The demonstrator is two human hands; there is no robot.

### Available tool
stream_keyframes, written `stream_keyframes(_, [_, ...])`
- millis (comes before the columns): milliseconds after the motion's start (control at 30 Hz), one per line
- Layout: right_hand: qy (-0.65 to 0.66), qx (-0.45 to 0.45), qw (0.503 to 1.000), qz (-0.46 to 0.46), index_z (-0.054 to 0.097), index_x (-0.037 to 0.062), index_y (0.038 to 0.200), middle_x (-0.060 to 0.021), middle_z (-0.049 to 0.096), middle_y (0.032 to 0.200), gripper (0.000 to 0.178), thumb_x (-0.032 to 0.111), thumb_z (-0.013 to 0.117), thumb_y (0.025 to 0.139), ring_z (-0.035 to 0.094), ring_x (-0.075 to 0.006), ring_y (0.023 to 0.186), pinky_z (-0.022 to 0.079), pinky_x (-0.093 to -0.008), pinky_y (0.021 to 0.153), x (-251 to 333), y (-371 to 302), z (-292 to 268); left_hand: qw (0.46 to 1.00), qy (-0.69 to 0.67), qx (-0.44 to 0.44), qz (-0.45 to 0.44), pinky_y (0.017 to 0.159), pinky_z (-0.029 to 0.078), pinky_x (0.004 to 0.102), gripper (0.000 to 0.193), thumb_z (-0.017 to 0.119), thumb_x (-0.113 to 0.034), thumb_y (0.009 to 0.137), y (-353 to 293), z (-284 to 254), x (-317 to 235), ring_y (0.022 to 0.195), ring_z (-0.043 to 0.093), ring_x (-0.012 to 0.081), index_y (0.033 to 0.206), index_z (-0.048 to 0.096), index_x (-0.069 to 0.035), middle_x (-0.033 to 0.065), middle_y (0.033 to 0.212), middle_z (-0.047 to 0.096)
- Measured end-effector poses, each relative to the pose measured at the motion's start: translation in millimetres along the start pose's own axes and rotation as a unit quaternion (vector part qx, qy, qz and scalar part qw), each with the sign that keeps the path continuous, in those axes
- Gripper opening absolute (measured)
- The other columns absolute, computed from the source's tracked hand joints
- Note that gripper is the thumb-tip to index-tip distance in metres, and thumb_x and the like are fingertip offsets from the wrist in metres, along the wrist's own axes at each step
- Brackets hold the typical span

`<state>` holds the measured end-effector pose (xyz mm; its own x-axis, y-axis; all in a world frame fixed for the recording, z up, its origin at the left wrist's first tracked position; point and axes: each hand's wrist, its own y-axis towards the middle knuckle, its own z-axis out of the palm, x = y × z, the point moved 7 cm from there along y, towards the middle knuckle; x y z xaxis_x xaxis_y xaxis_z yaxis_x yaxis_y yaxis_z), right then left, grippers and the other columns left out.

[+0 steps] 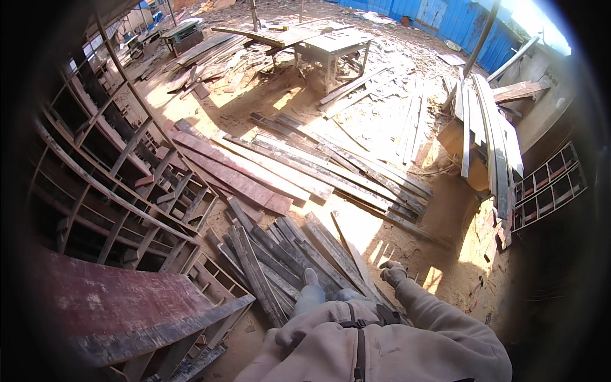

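Note:
My right hand (394,274), in a grey glove, hangs low at the end of a beige sleeve (445,315), over sandy ground to the right of a pile of timber. Its fingers look curled, and a small dark shape shows at their tips; what it is cannot be made out. My left hand does not show; only the beige jacket (318,334) appears on that side. Ahead of my feet lie long grey wooden beams (280,254), fanned out on the ground. One beam (258,277) lies across the others beside my left foot.
Red-brown boards (235,167) and long planks (331,172) lie beyond the pile. Slatted wooden frames (121,172) and a red panel (127,293) stand close on the left. A work table (334,42) is farther off. Planks lean at right (490,134) near a ladder-like frame (550,184).

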<state>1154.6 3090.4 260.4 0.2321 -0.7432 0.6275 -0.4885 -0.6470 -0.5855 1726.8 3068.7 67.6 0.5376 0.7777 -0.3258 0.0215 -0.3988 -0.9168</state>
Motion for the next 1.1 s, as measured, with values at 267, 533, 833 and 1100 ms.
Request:
stream_keyframes(267, [-0.118, 0.098, 0.957, 0.246, 0.073, 0.0017, 0.113, -0.015, 0.077, 0.087, 0.03, 0.008, 0.055, 0.091, 0.073, -0.0222, 0.074, 0.058, -0.0361, 0.066, 69, 215, -9, 0.887, -0.197, -0.097, 0.405, 0.075, 0.053, 0.026, 0.038, 0.073, -0.012, 0.096, 191, -136, -663, 0.085, 0.062, 0.0107, 0.131, 0.065, 0.001, 0.0055, 0.105, 0.07])
stream_keyframes(533, [-0.127, 0.124, 0.959, 0.223, 0.076, 0.0037, 0.11, -0.0132, 0.078, 0.086, 0.028, 0.013, 0.055, 0.094, 0.074, -0.0225, 0.073, 0.059, -0.0369, 0.069, 332, 680, -14, 0.978, -0.152, -0.116, 0.088, 0.059, 0.049, 0.0266, 0.038, 0.073, -0.002, 0.092, 390, -188, -850, 0.066, 0.056, 0.0101, 0.128, 0.065, 0.0, 0.0016, 0.084, 0.064])
stream_keyframes(833, [0.105, 0.081, 0.985, -0.113, 0.067, -0.0027, 0.116, -0.0118, 0.069, 0.078, 0.035, 0.0, 0.05, 0.086, 0.063, -0.0199, 0.063, 0.05, -0.0332, 0.056, 950, 1193, -4, 0.977, -0.189, -0.086, -0.04, 0.062, 0.052, 0.0305, 0.033, 0.074, -0.011, 0.09, 480, -262, -1060, 0.07, 0.062, 0.0137, 0.122, 0.069, -0.001, 0.0044, 0.088, 0.068])
stream_keyframes(1100, [0.045, 0.077, 0.992, -0.09, 0.073, 0.0016, 0.113, -0.0138, 0.075, 0.081, 0.032, 0.004, 0.053, 0.088, 0.069, -0.0205, 0.066, 0.056, -0.0343, 0.06, 1119, 1356, 144, 0.979, -0.174, -0.106, 0.0, 0.065, 0.055, 0.0339, 0.032, 0.075, -0.018, 0.089, 685, -474, -1318, 0.074, 0.066, 0.017, 0.116, 0.073, -0.002, 0.0069, 0.091, 0.073])
